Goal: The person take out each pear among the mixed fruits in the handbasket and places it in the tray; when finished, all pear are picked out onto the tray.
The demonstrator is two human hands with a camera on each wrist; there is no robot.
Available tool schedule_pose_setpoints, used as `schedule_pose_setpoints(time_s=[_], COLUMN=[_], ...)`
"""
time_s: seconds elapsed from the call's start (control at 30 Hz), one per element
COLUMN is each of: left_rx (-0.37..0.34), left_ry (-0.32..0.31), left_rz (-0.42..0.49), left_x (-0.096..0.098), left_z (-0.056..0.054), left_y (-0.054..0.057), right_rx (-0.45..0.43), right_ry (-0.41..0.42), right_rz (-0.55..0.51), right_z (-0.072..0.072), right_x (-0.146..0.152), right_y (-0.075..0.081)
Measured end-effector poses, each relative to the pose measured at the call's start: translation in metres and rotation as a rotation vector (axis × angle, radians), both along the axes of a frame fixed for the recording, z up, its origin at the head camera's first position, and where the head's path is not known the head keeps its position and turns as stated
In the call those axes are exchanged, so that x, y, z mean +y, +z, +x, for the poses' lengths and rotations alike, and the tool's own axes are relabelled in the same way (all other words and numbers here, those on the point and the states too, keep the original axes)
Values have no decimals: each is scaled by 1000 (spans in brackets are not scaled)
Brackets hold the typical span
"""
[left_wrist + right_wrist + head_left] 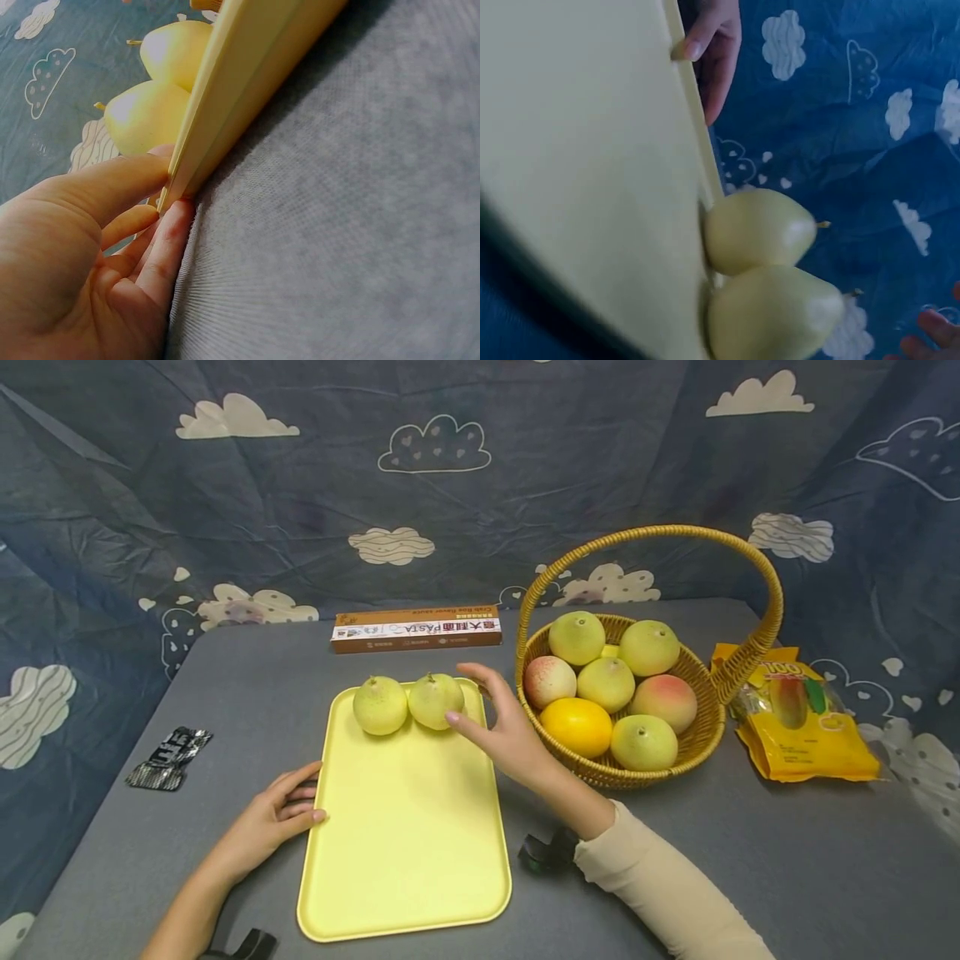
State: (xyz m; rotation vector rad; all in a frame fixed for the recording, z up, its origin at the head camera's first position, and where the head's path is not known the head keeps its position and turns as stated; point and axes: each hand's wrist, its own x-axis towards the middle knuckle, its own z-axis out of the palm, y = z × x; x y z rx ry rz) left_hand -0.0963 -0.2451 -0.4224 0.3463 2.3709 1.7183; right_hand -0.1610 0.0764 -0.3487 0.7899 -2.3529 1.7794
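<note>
A pale yellow tray point(405, 852) lies on the grey table with two pale green, pear-shaped fruits side by side in its far end, the left fruit point(379, 706) and the right fruit point(433, 700). My left hand point(258, 822) pinches the tray's left rim, thumb on top and fingers under the edge in the left wrist view. Beside the right fruit is my right hand point(512, 735), fingers spread and nothing held. Its thumb overlaps that fruit in the head view; in the right wrist view its fingertips point(939, 330) show apart from both fruits.
Right of the tray stands a wicker basket point(708, 727) with a tall handle, filled with green fruits, peaches and a yellow fruit. A yellow snack bag point(806, 727) lies beyond it. Behind the tray is a pasta box point(416, 628); a black wrapper point(168, 760) lies at left.
</note>
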Motion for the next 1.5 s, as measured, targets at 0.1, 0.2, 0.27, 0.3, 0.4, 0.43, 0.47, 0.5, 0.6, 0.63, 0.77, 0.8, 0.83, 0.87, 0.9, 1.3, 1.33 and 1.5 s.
schedule_pose_setpoints(time_s=[0.1, 0.2, 0.27, 0.3, 0.4, 0.43, 0.47, 0.5, 0.6, 0.63, 0.77, 0.8, 0.83, 0.87, 0.9, 1.3, 1.33, 1.5], left_rx=[4, 8, 11, 11, 15, 18, 19, 20, 8, 3, -8, -6, -4, -2, 0, -8, -8, -9], left_ry=[1, 0, 0, 0, -2, -3, -3, -3, -2, -2, 3, 3, 3, 4, 4, 5, 5, 5], left_rz=[1, 3, 4, 5, 8, 9, 10, 12, 7, 5, -1, 0, 0, 1, 2, 0, -1, 0], left_x=[0, 0, -1, -1, -1, -1, -1, -1, -1, -1, -1, -1, -1, -1, -1, -1, -1, -1], left_z=[0, -1, -1, -1, -1, -1, -1, -1, -1, -1, 0, 0, 0, 0, 0, -1, -1, 0], left_y=[0, -1, -1, -1, -2, -2, -2, -2, -2, -2, -1, -1, -1, -1, 0, -1, 0, 0], right_rx=[92, 185, 257, 292, 382, 403, 418, 431, 443, 448, 442, 435, 426, 417, 405, 298, 307, 325], right_ry=[31, 12, -7, -23, -81, -104, -132, -162, -241, -268, -362, -387, -411, -430, -445, -554, -560, -568], right_rz=[-15, 0, 6, 11, 18, 23, 34, 47, 79, 91, 119, 127, 138, 144, 147, 175, 178, 174], right_z=[16, 28, 31, 32, 32, 32, 29, 28, 22, 20, 14, 13, 11, 10, 8, -32, -35, -44], right_x=[15, 31, 43, 49, 67, 72, 78, 84, 100, 105, 120, 123, 125, 127, 130, 171, 173, 183], right_y=[18, 32, 37, 38, 41, 42, 40, 40, 39, 39, 41, 41, 41, 41, 40, 5, 4, -2])
